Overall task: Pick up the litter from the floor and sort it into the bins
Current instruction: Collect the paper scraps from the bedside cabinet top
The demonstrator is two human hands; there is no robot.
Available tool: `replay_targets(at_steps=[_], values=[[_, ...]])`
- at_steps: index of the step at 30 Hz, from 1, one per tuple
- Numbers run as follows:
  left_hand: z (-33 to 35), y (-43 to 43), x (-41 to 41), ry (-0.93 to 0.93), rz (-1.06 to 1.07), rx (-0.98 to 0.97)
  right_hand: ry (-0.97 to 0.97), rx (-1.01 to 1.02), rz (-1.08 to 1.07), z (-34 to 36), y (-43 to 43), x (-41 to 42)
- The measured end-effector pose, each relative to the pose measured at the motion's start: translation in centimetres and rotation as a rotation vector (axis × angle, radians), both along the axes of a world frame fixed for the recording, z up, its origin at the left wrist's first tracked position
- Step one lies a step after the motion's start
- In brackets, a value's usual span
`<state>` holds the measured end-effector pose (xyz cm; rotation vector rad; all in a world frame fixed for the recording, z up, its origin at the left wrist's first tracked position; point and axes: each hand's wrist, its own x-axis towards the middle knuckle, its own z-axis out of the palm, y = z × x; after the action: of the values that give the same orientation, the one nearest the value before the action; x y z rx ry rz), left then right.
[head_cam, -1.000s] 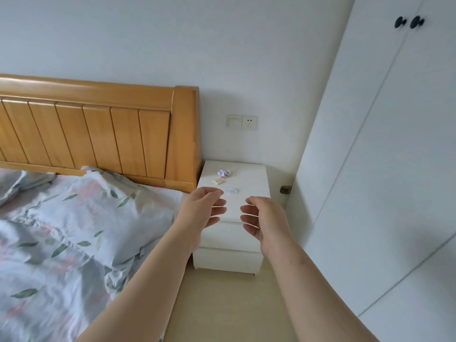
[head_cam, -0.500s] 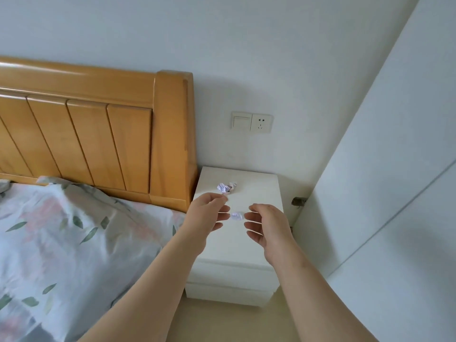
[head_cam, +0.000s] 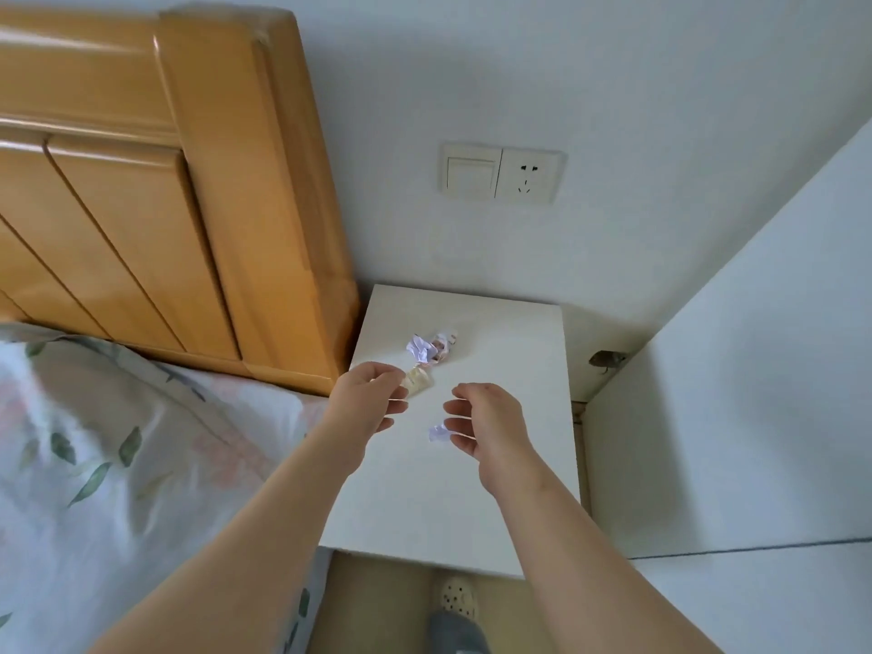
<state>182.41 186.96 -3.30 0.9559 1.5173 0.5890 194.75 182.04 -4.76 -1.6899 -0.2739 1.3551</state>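
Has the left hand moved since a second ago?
Yes: the left hand advanced across the nightstand, from its front edge to beside the beige wrapper.

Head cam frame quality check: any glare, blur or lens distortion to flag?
Head view: soft, even daylight with no hard shadows. Glare streaks run along the varnished headboard. The bedding at left is smeared by motion blur. The wide-angle lens makes the wardrobe side and the headboard lean outward. The paper scrap on the nightstand is legible but soft.
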Motion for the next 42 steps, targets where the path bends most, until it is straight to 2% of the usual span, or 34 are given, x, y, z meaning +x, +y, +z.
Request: replay_targets(at_steps=[7, 9, 13, 17, 20, 25, 29, 42], values=[[-6.8, 4.9, 2.5, 0.161, -0.023, -0.039, -0.075, -0.118, 0.133, -7.2, 5.3, 1.8], [-9.3, 5.5, 2.6, 0.264, -0.174, -0.013, -0.127, -0.158, 0.221, -9.5, 5.6, 2.0], [-14.6, 6.4, 2.5, 0.602, -0.674, 0.108, -0.347, -0.207, 0.473, -13.4, 5.2, 2.8], [-17.3, 7.9, 2.3, 0.857, -0.827, 0.211, -0.475, -0.261, 0.569, -17.8, 4.7, 2.9], [-18.9, 8.5, 2.6, 0.931, -0.992, 0.283, -0.641, -0.265, 0.657, -20.7, 5.2, 2.3], [-20.9, 10.0, 2.9, 1.032, -1.140, 0.276, -0.725, -0.287, 0.665, -23.0, 6.2, 2.4], [-21.2, 11.3, 3.1, 1.032, -1.138, 0.308, -0.789, -0.286, 0.675, -23.3, 5.9, 2.6], [-23.0, 11.5, 1.0, 0.884, -0.935, 0.467, -0.583, -0.340, 0.668, -22.3, 7.4, 4.6]])
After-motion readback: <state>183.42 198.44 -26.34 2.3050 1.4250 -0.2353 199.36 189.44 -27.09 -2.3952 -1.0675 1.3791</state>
